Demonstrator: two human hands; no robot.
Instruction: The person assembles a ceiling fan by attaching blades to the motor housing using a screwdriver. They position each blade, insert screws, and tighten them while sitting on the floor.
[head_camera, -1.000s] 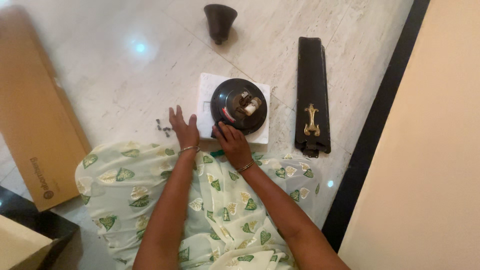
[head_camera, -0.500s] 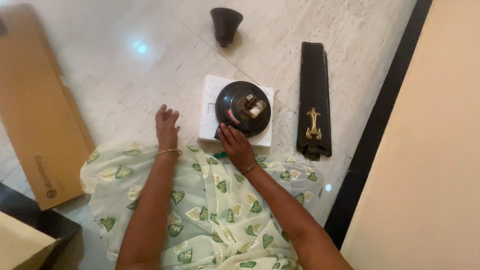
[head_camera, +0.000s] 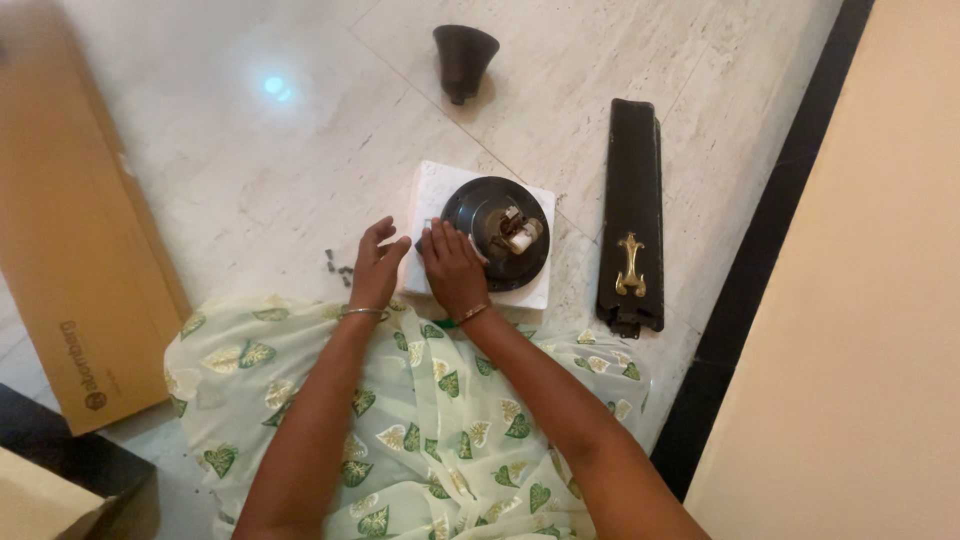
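Dark metal, the round fan motor sits on a white foam block on the floor; probably heavy and rigid, best gripped by its rim. The right hand presses its near edge; the left hand, fingers loosely spread, touches the foam.

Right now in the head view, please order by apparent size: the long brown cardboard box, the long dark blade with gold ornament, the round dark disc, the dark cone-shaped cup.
1. Long brown cardboard box
2. Long dark blade with gold ornament
3. Round dark disc
4. Dark cone-shaped cup, farther from the camera
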